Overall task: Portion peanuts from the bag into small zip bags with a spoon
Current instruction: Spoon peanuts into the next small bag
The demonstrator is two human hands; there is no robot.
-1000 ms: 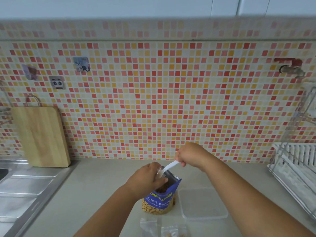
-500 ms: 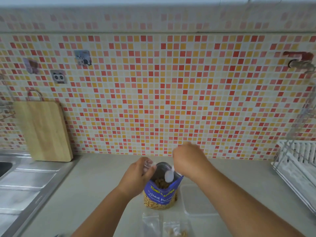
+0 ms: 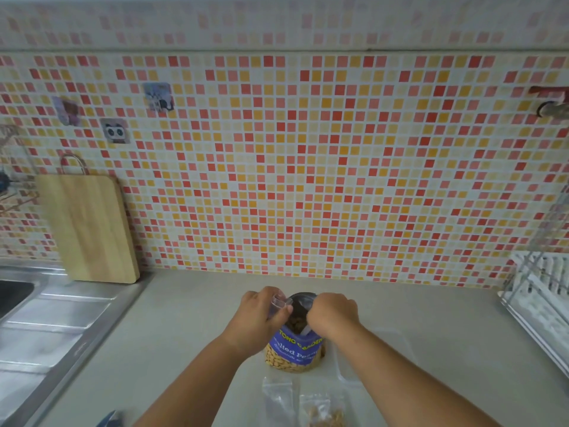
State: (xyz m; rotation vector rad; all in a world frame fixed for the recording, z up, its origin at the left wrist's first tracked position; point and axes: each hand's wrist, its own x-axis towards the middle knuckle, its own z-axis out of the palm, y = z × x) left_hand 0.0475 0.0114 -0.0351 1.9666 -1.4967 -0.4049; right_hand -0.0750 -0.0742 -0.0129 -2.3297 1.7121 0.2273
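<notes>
A blue peanut bag [image 3: 295, 352] stands upright on the counter, its top open and peanuts showing through its clear lower part. My left hand [image 3: 261, 318] grips the bag's left rim and holds it open. My right hand [image 3: 334, 315] is over the opening, closed on a white spoon [image 3: 304, 329] whose bowl is down inside the bag; most of the spoon is hidden. Two small zip bags lie at the near edge: an empty one [image 3: 278, 399] and one with some peanuts [image 3: 324, 411].
A clear plastic lid or tray [image 3: 385, 359] lies right of the peanut bag. A wooden cutting board [image 3: 87, 229] leans on the tiled wall at left, beside a steel sink drainboard [image 3: 46, 334]. A white dish rack [image 3: 542, 297] stands at the right edge.
My right hand has dropped from above the bag down onto its opening, pushing the spoon inside. My left hand stays on the bag's rim. The camera has tilted slightly.
</notes>
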